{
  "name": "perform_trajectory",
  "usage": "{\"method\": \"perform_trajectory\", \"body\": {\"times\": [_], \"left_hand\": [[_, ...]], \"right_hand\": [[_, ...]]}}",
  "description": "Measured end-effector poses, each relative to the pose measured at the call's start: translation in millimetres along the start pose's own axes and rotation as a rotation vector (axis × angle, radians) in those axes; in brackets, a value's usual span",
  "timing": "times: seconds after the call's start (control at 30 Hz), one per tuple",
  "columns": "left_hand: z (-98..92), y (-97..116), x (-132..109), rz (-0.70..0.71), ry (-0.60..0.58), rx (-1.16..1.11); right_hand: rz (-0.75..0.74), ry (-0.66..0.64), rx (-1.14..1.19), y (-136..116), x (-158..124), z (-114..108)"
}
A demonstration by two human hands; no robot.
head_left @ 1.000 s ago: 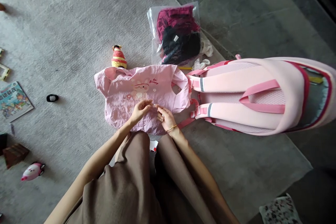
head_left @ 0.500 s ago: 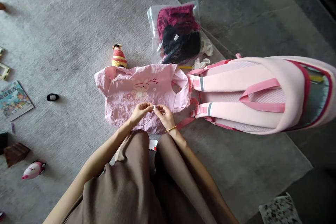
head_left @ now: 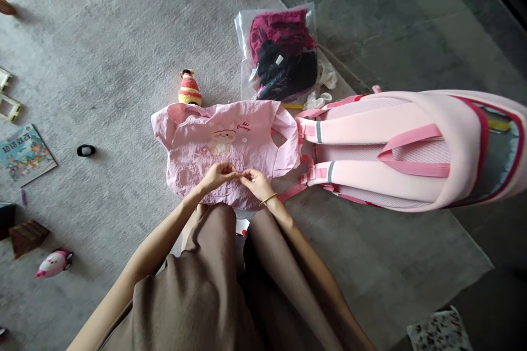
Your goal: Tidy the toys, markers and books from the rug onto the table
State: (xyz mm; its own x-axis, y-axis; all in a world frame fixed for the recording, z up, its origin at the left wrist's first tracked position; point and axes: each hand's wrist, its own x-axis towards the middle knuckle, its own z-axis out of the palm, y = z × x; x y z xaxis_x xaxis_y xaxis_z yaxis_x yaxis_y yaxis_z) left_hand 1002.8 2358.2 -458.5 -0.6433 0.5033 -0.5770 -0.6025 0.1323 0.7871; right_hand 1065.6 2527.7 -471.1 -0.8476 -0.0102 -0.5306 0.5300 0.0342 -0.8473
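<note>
My left hand (head_left: 221,175) and my right hand (head_left: 254,182) meet fingertip to fingertip over the lower part of a pink smock (head_left: 193,148). Both are closed in a pinch. Whatever lies between the fingers is too small and too covered to name. The smock is spread flat on the carpet, printed with a rabbit and the words "Hi Bunny". A gold bracelet (head_left: 268,199) circles my right wrist. Touching the smock's right end is a pale pink backpack (head_left: 370,120), lying with its straps up.
Beyond the smock lie a clear plastic bag (head_left: 284,55) of dark red and black cloth and a red-and-yellow plush toy (head_left: 190,88). To the left are a picture book (head_left: 27,154), a small black object (head_left: 86,150) and a pink-and-white toy (head_left: 54,263). Grey carpet (head_left: 102,66) spreads underneath.
My fingertips have drawn together and slightly lower; the small white thing visible between them before is now covered. The whole view has shifted a little.
</note>
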Motion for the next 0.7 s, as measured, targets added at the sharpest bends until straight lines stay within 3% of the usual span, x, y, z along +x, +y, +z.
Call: {"method": "perform_trajectory", "body": {"times": [0.23,0.47,0.7], "left_hand": [[-4.0,11,-7,-0.028,-0.009,-0.090],[-7.2,13,-19,0.016,0.090,-0.084],[-2.4,9,-22,-0.006,-0.007,-0.233]], "right_hand": [[-0.086,-0.005,0.051,-5,0,5],[-0.130,0.085,0.034,-12,0,16],[-0.123,0.069,0.069,-18,-3,15]]}}
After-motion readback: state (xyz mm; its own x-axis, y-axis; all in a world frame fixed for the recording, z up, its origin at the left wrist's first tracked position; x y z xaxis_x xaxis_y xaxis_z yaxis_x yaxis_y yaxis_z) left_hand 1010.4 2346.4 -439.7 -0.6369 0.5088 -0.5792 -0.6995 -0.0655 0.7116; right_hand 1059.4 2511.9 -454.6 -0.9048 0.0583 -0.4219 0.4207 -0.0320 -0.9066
